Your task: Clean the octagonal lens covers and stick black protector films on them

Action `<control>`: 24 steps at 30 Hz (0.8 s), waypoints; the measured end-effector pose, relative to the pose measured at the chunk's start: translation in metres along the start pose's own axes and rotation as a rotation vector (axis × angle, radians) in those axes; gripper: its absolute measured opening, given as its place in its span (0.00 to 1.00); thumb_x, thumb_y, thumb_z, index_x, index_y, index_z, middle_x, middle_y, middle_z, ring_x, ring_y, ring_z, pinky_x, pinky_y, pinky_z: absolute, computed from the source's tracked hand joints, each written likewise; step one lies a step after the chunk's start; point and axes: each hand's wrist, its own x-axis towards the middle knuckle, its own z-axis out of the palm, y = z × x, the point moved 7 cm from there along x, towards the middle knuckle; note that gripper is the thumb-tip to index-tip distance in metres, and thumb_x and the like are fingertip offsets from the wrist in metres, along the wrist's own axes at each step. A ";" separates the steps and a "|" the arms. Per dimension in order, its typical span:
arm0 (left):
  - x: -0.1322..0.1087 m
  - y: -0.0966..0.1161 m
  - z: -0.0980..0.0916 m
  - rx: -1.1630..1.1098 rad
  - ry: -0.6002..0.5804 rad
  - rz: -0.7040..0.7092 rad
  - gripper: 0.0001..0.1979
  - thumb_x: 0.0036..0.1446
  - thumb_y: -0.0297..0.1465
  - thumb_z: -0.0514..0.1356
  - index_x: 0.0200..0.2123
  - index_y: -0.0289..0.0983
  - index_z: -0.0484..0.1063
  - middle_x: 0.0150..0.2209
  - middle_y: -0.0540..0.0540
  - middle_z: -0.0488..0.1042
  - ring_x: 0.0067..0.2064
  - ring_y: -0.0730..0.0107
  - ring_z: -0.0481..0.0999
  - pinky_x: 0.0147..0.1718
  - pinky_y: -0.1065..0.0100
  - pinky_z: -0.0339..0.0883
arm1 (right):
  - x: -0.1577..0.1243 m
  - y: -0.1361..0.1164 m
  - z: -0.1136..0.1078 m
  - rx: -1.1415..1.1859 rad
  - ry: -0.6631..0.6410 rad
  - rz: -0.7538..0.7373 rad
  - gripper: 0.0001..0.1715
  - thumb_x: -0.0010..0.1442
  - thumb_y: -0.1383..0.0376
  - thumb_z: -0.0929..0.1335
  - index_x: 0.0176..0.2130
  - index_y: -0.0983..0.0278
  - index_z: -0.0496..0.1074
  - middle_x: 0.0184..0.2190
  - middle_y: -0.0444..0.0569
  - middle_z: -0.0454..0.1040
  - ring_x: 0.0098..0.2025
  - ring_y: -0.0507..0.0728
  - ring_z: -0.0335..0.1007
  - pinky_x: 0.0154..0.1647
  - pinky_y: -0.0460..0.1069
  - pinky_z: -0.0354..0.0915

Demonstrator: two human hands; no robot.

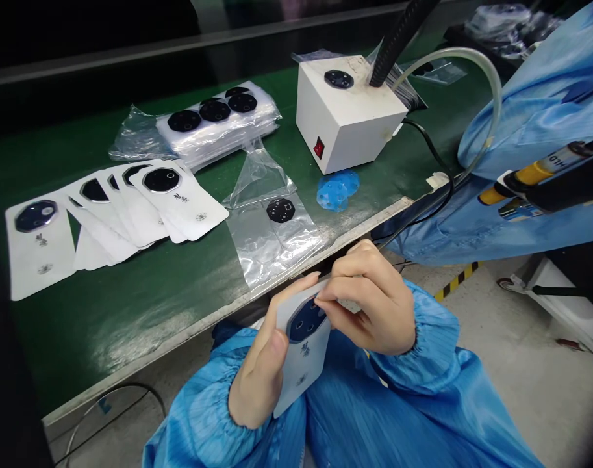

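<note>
My left hand (pixel 262 364) grips a white phone back cover (pixel 296 383) by its left side, fingers behind and thumb on the front. The cover is tilted above my lap, just off the bench edge. On its upper part sits a dark octagonal camera lens cover (pixel 303 323) with round lens spots. My right hand (pixel 374 299) pinches with thumb and forefinger at the upper right edge of this lens cover. Its fingertips hide that corner, and anything thin between them cannot be made out.
Several white back covers (pixel 179 201) lie fanned on the green bench (pixel 193 273). Behind them is a bagged stack of lens covers (pixel 213 130). A clear bag (pixel 271 240) carries one lens cover. Blue films (pixel 338 190) lie by a white box (pixel 345 123) with hoses. A blue-sleeved person (pixel 544 130) is at right.
</note>
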 end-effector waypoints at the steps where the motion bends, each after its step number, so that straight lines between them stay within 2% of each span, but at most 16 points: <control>1: 0.000 0.000 0.001 0.003 -0.009 -0.005 0.20 0.62 0.45 0.46 0.56 0.55 0.63 0.59 0.55 0.64 0.62 0.54 0.58 0.62 0.54 0.50 | 0.000 -0.001 0.000 -0.006 -0.003 -0.008 0.03 0.57 0.72 0.66 0.34 0.65 0.65 0.29 0.47 0.66 0.30 0.52 0.61 0.29 0.51 0.59; 7: 0.003 0.004 0.004 0.017 -0.008 -0.004 0.19 0.61 0.46 0.47 0.55 0.58 0.63 0.59 0.57 0.64 0.63 0.55 0.56 0.62 0.52 0.49 | -0.001 -0.002 0.000 -0.007 0.025 -0.011 0.04 0.56 0.73 0.66 0.35 0.66 0.65 0.30 0.48 0.66 0.30 0.52 0.61 0.29 0.51 0.60; 12: 0.003 0.010 0.003 0.071 0.015 -0.010 0.21 0.60 0.46 0.49 0.55 0.52 0.64 0.59 0.52 0.64 0.63 0.50 0.56 0.62 0.48 0.48 | -0.001 -0.001 0.002 0.013 0.029 0.003 0.04 0.56 0.73 0.66 0.34 0.66 0.66 0.29 0.47 0.66 0.31 0.52 0.62 0.29 0.51 0.60; 14: 0.002 0.010 0.004 0.066 0.013 -0.011 0.21 0.60 0.46 0.49 0.55 0.54 0.65 0.59 0.53 0.64 0.63 0.51 0.56 0.62 0.49 0.47 | -0.002 -0.002 0.002 -0.003 0.032 -0.006 0.03 0.56 0.72 0.66 0.33 0.66 0.66 0.29 0.47 0.66 0.30 0.52 0.62 0.29 0.51 0.60; 20: 0.002 0.001 0.002 -0.078 0.026 -0.050 0.20 0.61 0.45 0.47 0.55 0.57 0.63 0.57 0.55 0.66 0.62 0.55 0.59 0.62 0.52 0.50 | -0.007 -0.018 0.002 -0.248 0.131 -0.170 0.04 0.55 0.75 0.65 0.31 0.69 0.69 0.29 0.48 0.68 0.29 0.53 0.63 0.29 0.51 0.60; 24: 0.004 0.004 -0.002 -0.023 0.063 -0.048 0.21 0.61 0.45 0.49 0.56 0.52 0.63 0.58 0.53 0.65 0.63 0.55 0.56 0.63 0.54 0.48 | -0.006 -0.021 0.006 -0.351 0.086 -0.224 0.04 0.55 0.74 0.65 0.31 0.69 0.69 0.28 0.49 0.69 0.29 0.53 0.64 0.28 0.51 0.61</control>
